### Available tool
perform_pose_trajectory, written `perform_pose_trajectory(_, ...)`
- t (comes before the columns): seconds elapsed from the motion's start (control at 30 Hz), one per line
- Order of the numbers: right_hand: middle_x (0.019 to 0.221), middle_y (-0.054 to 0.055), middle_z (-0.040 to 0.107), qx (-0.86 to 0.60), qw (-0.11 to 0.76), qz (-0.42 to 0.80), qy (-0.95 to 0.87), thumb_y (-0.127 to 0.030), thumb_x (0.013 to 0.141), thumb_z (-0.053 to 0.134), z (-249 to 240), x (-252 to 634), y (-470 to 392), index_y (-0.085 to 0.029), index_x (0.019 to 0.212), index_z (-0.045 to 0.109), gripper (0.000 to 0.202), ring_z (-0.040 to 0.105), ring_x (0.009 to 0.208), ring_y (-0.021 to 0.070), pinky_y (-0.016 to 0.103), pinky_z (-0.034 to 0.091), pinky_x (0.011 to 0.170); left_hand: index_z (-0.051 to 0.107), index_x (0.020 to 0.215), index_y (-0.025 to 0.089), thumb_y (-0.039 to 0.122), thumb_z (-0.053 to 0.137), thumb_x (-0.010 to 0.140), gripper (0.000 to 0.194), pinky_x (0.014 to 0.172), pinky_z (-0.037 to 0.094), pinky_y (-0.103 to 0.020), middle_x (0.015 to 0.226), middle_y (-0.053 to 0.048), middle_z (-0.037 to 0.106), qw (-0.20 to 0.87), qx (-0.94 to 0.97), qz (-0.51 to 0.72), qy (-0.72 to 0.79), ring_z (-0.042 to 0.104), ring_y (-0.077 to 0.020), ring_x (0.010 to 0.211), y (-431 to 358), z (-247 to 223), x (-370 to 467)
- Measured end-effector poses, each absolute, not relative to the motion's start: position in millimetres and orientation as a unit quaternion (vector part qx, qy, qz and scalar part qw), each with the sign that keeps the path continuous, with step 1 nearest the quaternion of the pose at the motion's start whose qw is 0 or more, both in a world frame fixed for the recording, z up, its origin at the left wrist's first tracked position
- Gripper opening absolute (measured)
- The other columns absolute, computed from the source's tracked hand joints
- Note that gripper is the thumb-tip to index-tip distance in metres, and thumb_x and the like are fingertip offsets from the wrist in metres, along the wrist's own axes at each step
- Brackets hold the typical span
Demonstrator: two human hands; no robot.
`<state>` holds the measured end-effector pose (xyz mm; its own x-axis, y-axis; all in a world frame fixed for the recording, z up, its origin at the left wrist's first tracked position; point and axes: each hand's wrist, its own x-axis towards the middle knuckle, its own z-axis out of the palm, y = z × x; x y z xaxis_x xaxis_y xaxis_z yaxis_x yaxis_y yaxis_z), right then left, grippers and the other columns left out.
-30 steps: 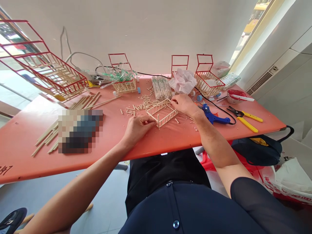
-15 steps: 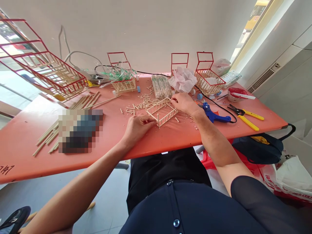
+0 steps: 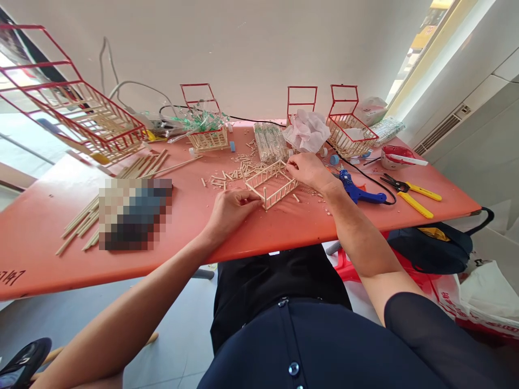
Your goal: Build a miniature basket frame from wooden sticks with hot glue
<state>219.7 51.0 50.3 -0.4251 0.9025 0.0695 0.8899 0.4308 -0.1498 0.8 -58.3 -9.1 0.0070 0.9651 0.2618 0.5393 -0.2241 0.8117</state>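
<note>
A small rectangular frame of pale wooden sticks (image 3: 279,193), with short uprights along its sides, stands on the orange table (image 3: 194,227). The fingers of my left hand (image 3: 235,209) pinch its near left corner, beside a short upright stick. At the far right corner my right hand (image 3: 310,170) closes its fingertips on the frame; the exact contact is partly hidden. Cut stick pieces (image 3: 233,175) lie scattered behind and to the left of it. A blue glue gun (image 3: 359,192) rests to the right of my right forearm.
Yellow-handled pliers (image 3: 417,197) and a red-and-white bowl (image 3: 399,158) are at the right. Long sticks (image 3: 83,219) and a blurred dark object (image 3: 135,216) lie left. Red-trimmed stick carts (image 3: 208,140) line the back, near a packet of sticks (image 3: 270,143). A black cord (image 3: 344,156) crosses the table.
The whole view has shifted slightly. Both hands keep the same grip on the stick frame, and nothing on the table has visibly moved.
</note>
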Motion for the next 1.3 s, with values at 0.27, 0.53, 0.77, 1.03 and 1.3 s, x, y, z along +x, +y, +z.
perform_pose_trajectory(0.27,0.118,0.020,0.083,-0.537,0.066,0.051,-0.839,-0.019,0.105,0.051,51,219,51,-0.010,0.116,0.084,0.036,0.074,0.102,0.0274,0.033,0.045,0.084,0.085,0.074,0.026,0.035,0.072,0.077,0.016,0.074,0.050,-0.030,0.080,0.001,0.083,0.263,0.661,0.421,0.562,0.074,-0.0200,0.077,-57,-11,0)
perform_pose_trajectory(0.53,0.117,0.021,0.082,-0.530,0.062,0.041,-0.845,-0.019,0.106,0.050,50,220,53,-0.009,0.114,0.084,0.037,0.073,0.102,0.0276,0.034,0.045,0.084,0.084,0.075,0.025,0.033,0.070,0.076,0.016,0.070,0.048,-0.029,0.077,0.002,0.081,0.260,0.661,0.417,0.567,0.072,-0.0181,0.073,-58,-11,1)
perform_pose_trajectory(0.77,0.117,0.020,0.083,-0.525,0.051,0.063,-0.847,-0.019,0.107,0.052,53,218,53,-0.005,0.121,0.083,0.037,0.074,0.102,0.0254,0.031,0.045,0.085,0.076,0.072,0.023,0.035,0.066,0.080,0.018,0.077,0.051,-0.030,0.074,0.000,0.076,0.200,0.671,0.486,0.523,0.067,-0.0163,0.074,-58,-2,3)
perform_pose_trajectory(1.03,0.120,0.019,0.082,-0.535,0.065,0.055,-0.841,-0.024,0.107,0.051,56,219,50,-0.010,0.121,0.083,0.038,0.073,0.107,0.0267,0.032,0.046,0.088,0.067,0.072,0.023,0.034,0.064,0.081,0.015,0.074,0.050,-0.030,0.073,0.001,0.071,0.171,0.661,0.475,0.555,0.063,-0.0158,0.071,-60,3,-4)
perform_pose_trajectory(1.3,0.124,0.019,0.080,-0.568,0.089,0.060,-0.816,-0.031,0.109,0.051,55,221,47,-0.014,0.121,0.082,0.037,0.071,0.110,0.0298,0.036,0.047,0.090,0.062,0.086,0.023,0.031,0.061,0.093,0.010,0.073,0.051,-0.028,0.079,-0.001,0.072,0.204,0.606,0.547,0.541,0.069,-0.0159,0.077,-51,-1,-16)
